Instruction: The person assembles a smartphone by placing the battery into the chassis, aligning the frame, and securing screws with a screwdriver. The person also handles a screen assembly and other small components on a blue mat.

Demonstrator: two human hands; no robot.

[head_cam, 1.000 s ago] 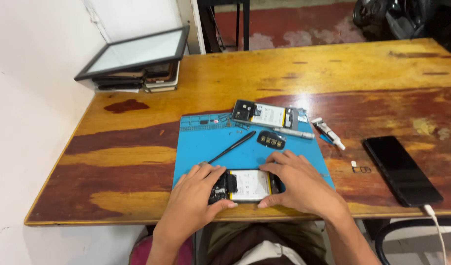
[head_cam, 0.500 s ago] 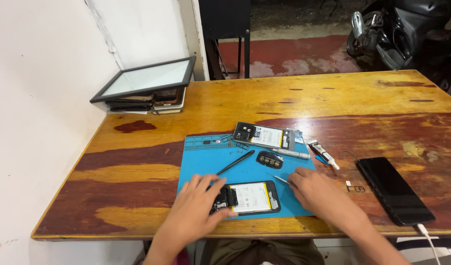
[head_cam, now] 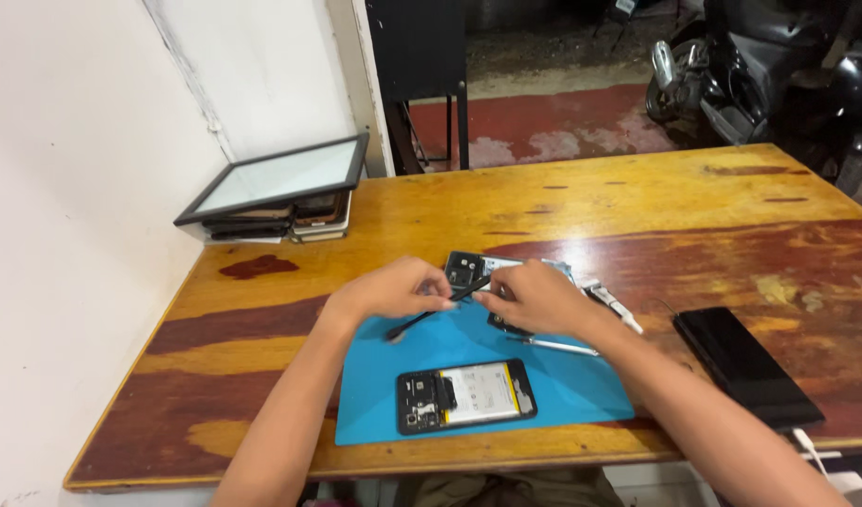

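My left hand (head_cam: 390, 291) and my right hand (head_cam: 536, 300) meet above the far part of a blue work mat (head_cam: 374, 394). Between them is a thin black pry tool (head_cam: 421, 319), slanting down to the left. The left hand's fingers are closed around its middle, and the right hand's fingertips pinch its upper end. An opened phone (head_cam: 465, 394) with its back off lies flat on the mat, near the front edge and apart from both hands. A second opened phone (head_cam: 466, 267) lies behind the hands, partly hidden by them.
A black phone (head_cam: 745, 366) with a cable lies at the right. A white tube (head_cam: 611, 305) and a metal tool (head_cam: 562, 346) lie by my right wrist. Stacked tablets (head_cam: 281, 188) sit at the table's back left. A black stand (head_cam: 421, 66) and a motorcycle (head_cam: 750, 66) are beyond the wooden table (head_cam: 637, 207).
Both hands have left the near phone and moved up the mat. The black pry tool, which lay on the mat, is now lifted between them. The camera has tilted up.
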